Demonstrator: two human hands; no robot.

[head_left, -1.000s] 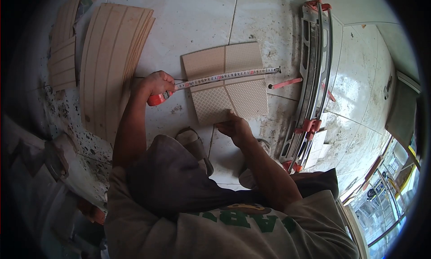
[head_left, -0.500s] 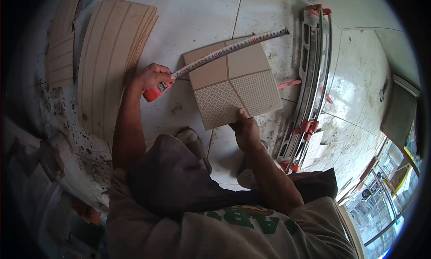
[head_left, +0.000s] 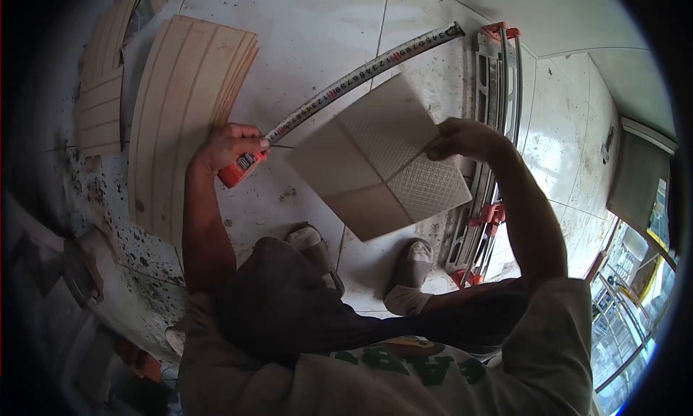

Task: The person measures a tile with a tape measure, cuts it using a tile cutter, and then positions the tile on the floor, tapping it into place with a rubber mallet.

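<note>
Left hand (head_left: pixel 234 145) closed round tape measure (head_left: pixel 242 171) | right hand (head_left: pixel 465 139) pinching tile's (head_left: pixel 382 152) right edge | keep extended blade (head_left: pixel 367 70) clear of far corner

Striped beige stacked panels (head_left: pixel 180 120) are walling the left, a long silver-and-red metal rail tool (head_left: pixel 493 215) the right; between, a white numbered tape blade (head_left: pixel 368 71) and a square beige tile (head_left: pixel 382 163) are blocking passage, open white floor (head_left: pixel 310 44) showing beyond.
</note>
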